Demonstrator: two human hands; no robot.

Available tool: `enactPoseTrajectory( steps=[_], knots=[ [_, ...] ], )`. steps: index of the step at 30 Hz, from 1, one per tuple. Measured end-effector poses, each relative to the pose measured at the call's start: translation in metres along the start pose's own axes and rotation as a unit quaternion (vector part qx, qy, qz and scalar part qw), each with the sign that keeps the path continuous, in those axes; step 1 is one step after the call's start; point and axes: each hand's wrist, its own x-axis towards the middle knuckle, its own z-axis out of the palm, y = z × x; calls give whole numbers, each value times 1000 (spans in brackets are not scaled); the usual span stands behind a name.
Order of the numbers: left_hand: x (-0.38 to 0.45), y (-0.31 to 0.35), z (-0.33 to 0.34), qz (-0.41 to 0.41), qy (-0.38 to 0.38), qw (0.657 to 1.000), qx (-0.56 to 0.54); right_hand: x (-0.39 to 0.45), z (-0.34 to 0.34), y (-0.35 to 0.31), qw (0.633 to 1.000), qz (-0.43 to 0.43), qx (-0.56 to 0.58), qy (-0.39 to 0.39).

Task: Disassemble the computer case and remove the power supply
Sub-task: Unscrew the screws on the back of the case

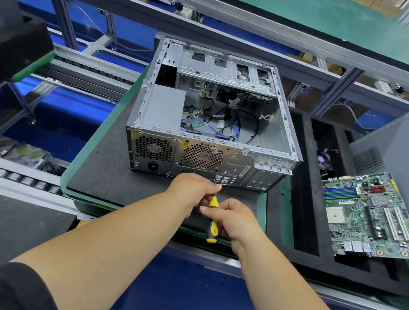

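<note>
Power supply, a grey metal box, sits in the near-left corner of the open silver computer case on a dark mat. Left hand pinches the yellow-and-black screwdriver near its shaft; right hand curls round the handle, tip seemingly at the rear panel.

The screwdriver shows only in part: the right hand covers the middle of its yellow and black handle, and the left hand hides the shaft near the handle, so the tip against the rear panel of the computer case is too thin to make out. The power supply shows only its top and rear grille. The grey side panel is cut off by the right edge. Lettering on the motherboard is too small to read.
</note>
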Motion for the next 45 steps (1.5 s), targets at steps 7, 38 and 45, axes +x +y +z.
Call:
enactPoseTrajectory(
  steps=[7,38,45],
  knots=[
    [5,-2,-1,32,28,999,0,-2,-8,-4,993,18,28,-111],
    [20,2,6,-9,-18,994,-110,-4,10,-3,991,-54,-54,112],
    [23,1,9,15,-10,996,-86,-5,6,-5,1000,-1,10,-22]
  ],
)
